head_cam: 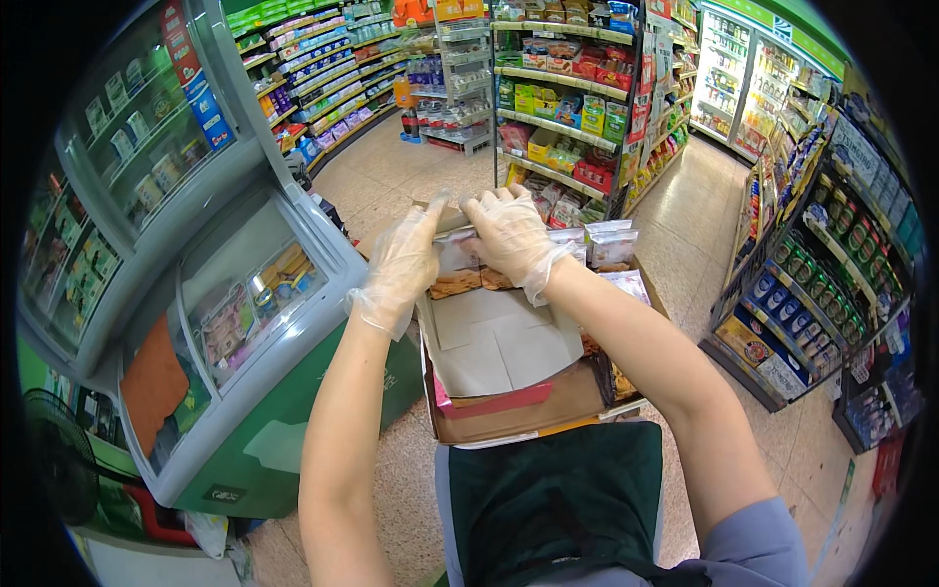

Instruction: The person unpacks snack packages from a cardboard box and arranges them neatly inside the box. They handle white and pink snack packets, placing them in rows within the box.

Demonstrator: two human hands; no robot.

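Both hands wear clear plastic gloves. My left hand (411,257) is at the far left corner of an open inner cardboard box (499,345), its fingers bent near the far edge. My right hand (513,231) rests beside it over the same far edge, fingers curled down; what exactly each hand pinches is hidden. Under my right hand stand snack packets (458,268) with a brown picture. This grey-lined box lies in a larger cardboard carton (528,425) in front of my body. More silvery packets (611,246) stand at the carton's far right.
A chest freezer (330,257) with a sliding glass top stands at left. Ahead is a snack shelf rack (565,92). A rack of drink cans (814,279) is on the right, with glass-door fridges (748,81) behind. A black fan (59,455) is at lower left.
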